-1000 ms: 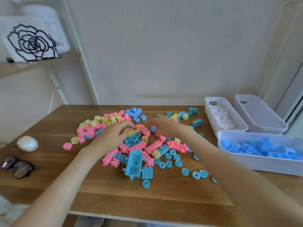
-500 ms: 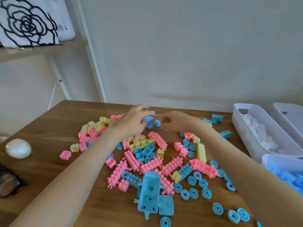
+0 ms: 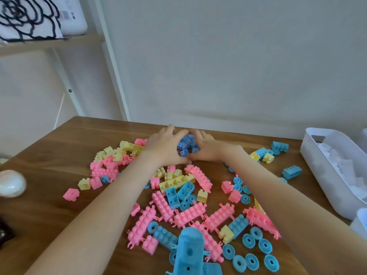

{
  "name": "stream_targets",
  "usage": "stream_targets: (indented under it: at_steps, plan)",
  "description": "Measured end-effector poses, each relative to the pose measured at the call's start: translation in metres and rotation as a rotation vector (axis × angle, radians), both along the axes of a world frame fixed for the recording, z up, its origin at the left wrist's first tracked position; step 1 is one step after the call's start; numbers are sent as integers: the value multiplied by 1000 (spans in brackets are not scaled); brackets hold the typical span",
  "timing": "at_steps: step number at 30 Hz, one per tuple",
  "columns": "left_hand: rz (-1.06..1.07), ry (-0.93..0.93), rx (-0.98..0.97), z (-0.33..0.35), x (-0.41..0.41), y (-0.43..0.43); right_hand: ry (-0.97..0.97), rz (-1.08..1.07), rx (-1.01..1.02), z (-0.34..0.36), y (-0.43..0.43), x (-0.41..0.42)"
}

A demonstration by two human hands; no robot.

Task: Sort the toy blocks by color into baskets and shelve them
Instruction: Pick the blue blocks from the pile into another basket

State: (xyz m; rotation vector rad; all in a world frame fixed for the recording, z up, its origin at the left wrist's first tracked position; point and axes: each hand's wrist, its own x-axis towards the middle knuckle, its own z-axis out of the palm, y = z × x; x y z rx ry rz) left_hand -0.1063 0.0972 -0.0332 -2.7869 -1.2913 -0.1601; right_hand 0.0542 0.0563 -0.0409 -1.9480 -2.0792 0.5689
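Observation:
Pink [image 3: 188,214], yellow [image 3: 172,182] and blue toy blocks lie mixed in a heap on the wooden table [image 3: 49,155]. At the far side of the heap, a small cluster of blue blocks [image 3: 187,144] sits between my two hands. My left hand [image 3: 164,147] and my right hand [image 3: 208,149] curl round it from either side, thumbs and fingertips nearly meeting. A white basket [image 3: 321,175] holding white blocks [image 3: 341,167] stands at the right edge.
A large blue piece [image 3: 188,253] and several blue wheels [image 3: 256,255] lie near the front edge. The corner of another basket [image 3: 360,221] shows at lower right. A white round object [image 3: 11,184] rests at the left. A wooden shelf [image 3: 49,44] hangs above left.
Both hands reached further back across the heap and closed in around the blue cluster. The view has tilted and drawn closer, so the blue-filled basket is mostly out of frame.

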Motion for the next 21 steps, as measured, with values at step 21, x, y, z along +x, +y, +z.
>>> stream_targets:
  at_steps: [21]
  plan:
    - [-62,37,-147,-5,13,2,-221,54,53,-5,-8,1]
